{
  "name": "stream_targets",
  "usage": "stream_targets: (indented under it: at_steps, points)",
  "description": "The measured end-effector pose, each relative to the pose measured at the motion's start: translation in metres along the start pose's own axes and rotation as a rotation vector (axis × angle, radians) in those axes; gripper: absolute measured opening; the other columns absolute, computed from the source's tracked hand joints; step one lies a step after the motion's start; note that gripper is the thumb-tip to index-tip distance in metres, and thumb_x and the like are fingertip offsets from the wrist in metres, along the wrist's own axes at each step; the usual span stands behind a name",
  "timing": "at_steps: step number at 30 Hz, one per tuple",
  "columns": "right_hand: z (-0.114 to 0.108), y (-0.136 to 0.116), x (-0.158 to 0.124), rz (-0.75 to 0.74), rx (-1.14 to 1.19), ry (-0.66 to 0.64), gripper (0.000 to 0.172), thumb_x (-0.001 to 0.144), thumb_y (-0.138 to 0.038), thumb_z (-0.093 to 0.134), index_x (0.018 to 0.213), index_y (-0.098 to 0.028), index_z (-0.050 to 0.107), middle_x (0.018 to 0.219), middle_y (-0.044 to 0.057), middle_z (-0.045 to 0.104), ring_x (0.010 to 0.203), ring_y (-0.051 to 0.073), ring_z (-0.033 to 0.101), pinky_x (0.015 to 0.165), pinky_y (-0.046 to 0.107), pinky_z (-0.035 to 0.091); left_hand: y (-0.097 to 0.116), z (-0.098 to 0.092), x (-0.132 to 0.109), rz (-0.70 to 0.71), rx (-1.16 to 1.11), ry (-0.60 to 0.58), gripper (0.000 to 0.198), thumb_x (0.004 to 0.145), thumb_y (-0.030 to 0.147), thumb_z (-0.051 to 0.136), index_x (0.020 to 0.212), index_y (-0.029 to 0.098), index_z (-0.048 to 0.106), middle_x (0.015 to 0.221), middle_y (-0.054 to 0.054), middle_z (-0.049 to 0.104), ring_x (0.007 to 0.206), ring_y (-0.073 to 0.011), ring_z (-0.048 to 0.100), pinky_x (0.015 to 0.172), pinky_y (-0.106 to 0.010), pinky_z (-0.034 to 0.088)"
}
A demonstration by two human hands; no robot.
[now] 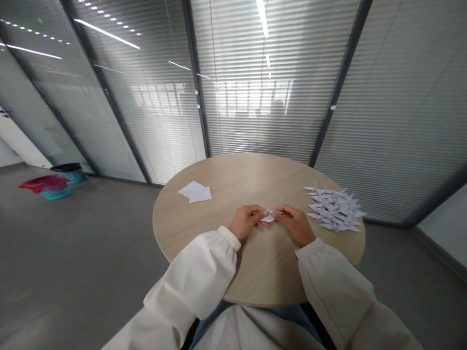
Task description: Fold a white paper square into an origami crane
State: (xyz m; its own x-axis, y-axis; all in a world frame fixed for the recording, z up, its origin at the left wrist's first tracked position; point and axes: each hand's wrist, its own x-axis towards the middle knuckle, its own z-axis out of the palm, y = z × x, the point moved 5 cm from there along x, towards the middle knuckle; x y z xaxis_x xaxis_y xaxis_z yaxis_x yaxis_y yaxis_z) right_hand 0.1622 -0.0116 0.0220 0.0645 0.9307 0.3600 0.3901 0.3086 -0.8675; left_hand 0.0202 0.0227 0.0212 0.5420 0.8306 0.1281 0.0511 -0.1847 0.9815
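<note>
A small folded piece of white paper (270,216) is held just above the round wooden table (233,253), pinched from both sides. My left hand (247,221) grips its left end with closed fingers. My right hand (296,224) grips its right end, fingers closed too. Both arms are in white sleeves and reach over the near edge of the table.
A pile of several folded white paper figures (334,209) lies at the table's right edge. A few flat white sheets (196,192) lie at the far left. Glass walls with blinds (270,87) stand behind. Teal bins (58,186) sit on the grey floor at left.
</note>
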Motion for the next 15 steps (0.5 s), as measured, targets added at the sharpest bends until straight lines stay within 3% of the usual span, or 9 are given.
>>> stream_targets:
  at_steps: [15]
  points:
    - [0.0016,-0.0022,0.0011,-0.049,0.024,-0.007,0.025,0.075,-0.040,0.056,0.079,-0.017,0.065,0.075,0.003,0.066,0.071,0.018,0.060,0.066,0.027,0.045,0.0028,0.0001,-0.0012,0.078,0.104,0.003,0.036,0.076,0.045,0.055,0.078,0.010,0.063,0.069,-0.006,0.065,0.062,-0.0128,0.060,0.052,-0.020,0.047]
